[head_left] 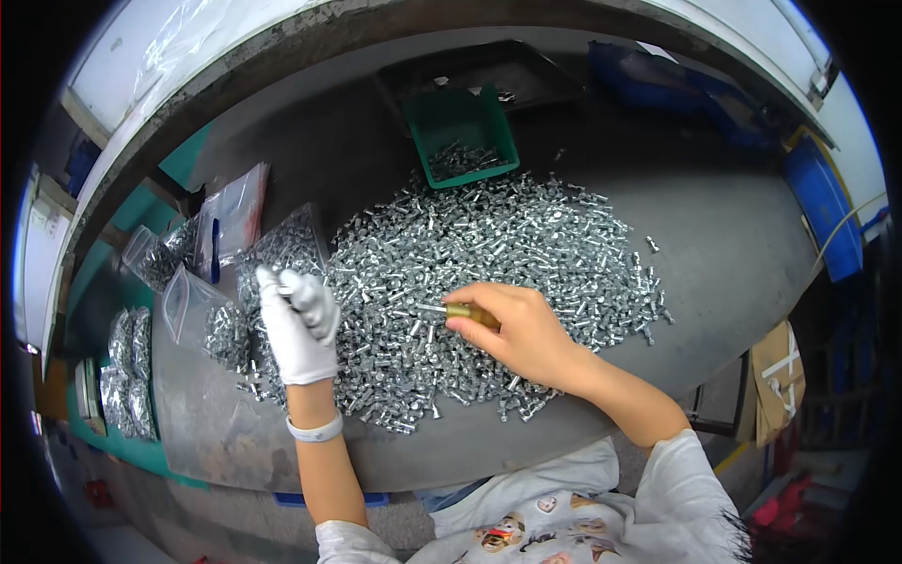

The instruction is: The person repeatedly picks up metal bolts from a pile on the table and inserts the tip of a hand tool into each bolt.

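Note:
A large heap of small shiny metal fasteners (404, 367) covers the middle of the dark table. My left hand (299, 324), in a white glove, is raised over the heap's left side. Its fingers are curled in, and whatever they hold cannot be made out. Bare and over the centre of the heap, my right hand (521, 329) is closed around the yellowish handle of a screwdriver (470, 314). The metal shaft points left, toward the gloved hand.
Behind the heap stands a green bin (462, 179) with some fasteners in it, beside a black tray (540, 70). Filled plastic bags (225, 334) lie at the left near a blue pen (215, 249). More packed bags (129, 376) rest on the far left. A blue crate (822, 207) stands at right.

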Motion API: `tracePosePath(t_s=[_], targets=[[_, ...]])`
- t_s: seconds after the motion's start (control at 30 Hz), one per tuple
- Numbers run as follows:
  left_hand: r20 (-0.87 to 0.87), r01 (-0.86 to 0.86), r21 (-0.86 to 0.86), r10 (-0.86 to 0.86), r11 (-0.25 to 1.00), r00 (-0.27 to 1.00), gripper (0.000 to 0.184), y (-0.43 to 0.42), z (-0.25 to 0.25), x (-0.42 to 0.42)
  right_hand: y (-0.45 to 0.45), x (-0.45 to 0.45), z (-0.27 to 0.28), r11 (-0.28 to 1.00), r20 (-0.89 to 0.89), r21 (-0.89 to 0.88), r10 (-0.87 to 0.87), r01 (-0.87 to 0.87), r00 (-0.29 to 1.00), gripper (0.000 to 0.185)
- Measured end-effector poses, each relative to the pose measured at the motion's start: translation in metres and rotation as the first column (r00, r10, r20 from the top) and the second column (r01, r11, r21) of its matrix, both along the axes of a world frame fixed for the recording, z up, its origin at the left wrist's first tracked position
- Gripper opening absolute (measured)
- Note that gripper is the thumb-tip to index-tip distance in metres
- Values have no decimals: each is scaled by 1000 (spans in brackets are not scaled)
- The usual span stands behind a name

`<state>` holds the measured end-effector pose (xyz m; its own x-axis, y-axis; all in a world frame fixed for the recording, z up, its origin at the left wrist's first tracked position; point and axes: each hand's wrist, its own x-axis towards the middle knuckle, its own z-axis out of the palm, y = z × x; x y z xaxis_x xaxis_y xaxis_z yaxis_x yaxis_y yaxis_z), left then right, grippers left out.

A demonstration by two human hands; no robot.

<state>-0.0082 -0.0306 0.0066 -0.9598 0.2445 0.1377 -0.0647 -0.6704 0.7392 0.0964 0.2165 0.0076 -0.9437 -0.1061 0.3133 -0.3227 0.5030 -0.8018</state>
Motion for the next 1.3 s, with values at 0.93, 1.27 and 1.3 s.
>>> tracePosePath(t_s=[0.93,1.27,1.3], targets=[[-24,145,-404,-169,903,985,65,181,13,-167,66,279,-80,969,396,-35,-210,243,894,17],[-274,24,-623,-246,782,930,64,163,13,-118,48,305,-152,899,743,366,-437,240,507,67],[-294,-1,-653,-252,758,922,61,163,17,-109,48,301,-156,903,746,359,-430,237,508,68]])
